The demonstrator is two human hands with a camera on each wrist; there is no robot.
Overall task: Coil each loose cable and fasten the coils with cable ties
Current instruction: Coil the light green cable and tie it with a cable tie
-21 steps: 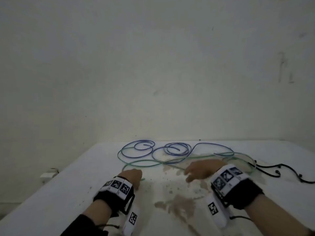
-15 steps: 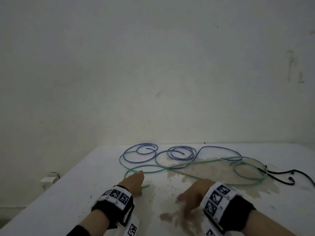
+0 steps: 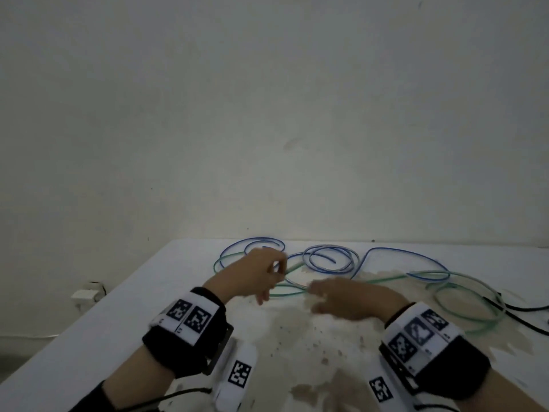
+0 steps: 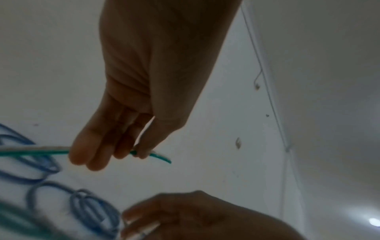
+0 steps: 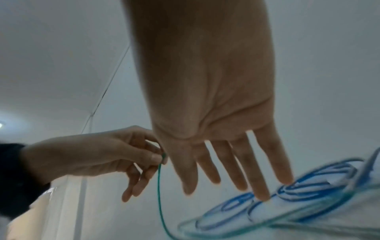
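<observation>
A loose green cable (image 3: 463, 328) and a blue cable (image 3: 329, 257) lie in tangled loops at the back of the white table (image 3: 148, 292). My left hand (image 3: 280, 270) is raised above the table. It pinches the green cable (image 4: 162, 158) just short of its end between thumb and fingers, as the right wrist view also shows for the left hand (image 5: 161, 158). My right hand (image 3: 312, 298) hovers beside it, holding nothing, fingers (image 5: 259, 186) straight and spread above the blue cable (image 5: 308, 186).
A black cable (image 3: 523, 307) runs off the table's right side. Brown stains (image 3: 300, 331) mark the table in front of my hands. A plain wall stands right behind the table. A small white box (image 3: 86, 294) sits low at the left, beyond the table edge.
My left hand has risen off the table with the green cable's end pinched in it. My right hand has moved forward and left, towards the left hand.
</observation>
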